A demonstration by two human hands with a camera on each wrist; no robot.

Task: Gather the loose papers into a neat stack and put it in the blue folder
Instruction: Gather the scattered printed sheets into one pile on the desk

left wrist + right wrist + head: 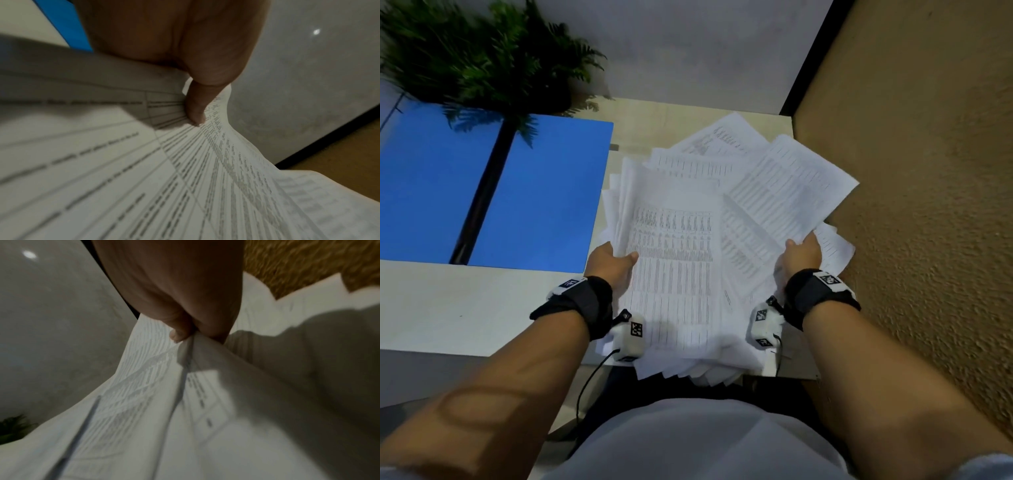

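A messy fan of printed white papers point(688, 240) lies spread over the right part of the table, its near edge hanging past the table front. My left hand point(614, 258) grips the fan's left side, thumb on top of the sheets point(195, 110). My right hand point(803, 251) pinches the right side, thumb over the paper point(180, 334), with its fingers hidden beneath. The blue folder point(541, 192) lies open and flat on the table to the left, a black spine point(482, 195) down its middle.
A green fern point(482, 58) in a dark pot stands behind the folder, its fronds overhanging it. The pale table point(465, 308) ends at a tan textured wall point(928, 171) on the right. A grey wall point(688, 44) rises behind the table.
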